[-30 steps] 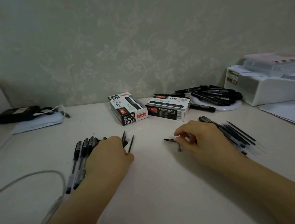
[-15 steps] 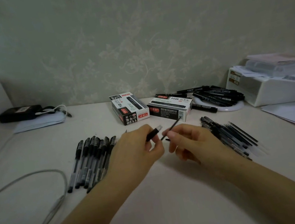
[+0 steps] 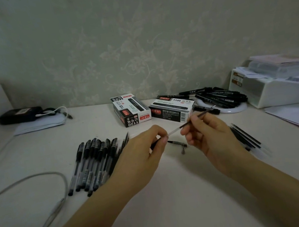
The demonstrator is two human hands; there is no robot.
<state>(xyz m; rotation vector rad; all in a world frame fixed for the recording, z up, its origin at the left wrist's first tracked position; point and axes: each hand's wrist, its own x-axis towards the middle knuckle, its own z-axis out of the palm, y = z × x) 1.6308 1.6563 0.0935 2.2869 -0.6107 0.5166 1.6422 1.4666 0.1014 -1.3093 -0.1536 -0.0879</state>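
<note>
Where both forearms converge above the pale desk top [image 3: 178, 197], the left hand [image 3: 147, 153] curls round a black plastic pen barrel [image 3: 154, 144], mostly hidden in the fist. Opposite it, the right hand [image 3: 208, 137] pinches a thin ink refill [image 3: 177, 129] between thumb and fingertips. The refill is clear at its near end, dark along the middle and metal-tipped at the far end. Its long axis runs from lower left to upper right, and the clear end lies just beside the left thumb, so the next move is probably a slide leftward along that line into the barrel, fed by the right hand. Beyond lies a short black pen part [image 3: 177, 143] on the desk, with a row of finished black pens [image 3: 93, 162] to the left, loose refills [image 3: 247, 138] to the right, and two black-and-white cardboard boxes [image 3: 132, 112] farther back.
</note>
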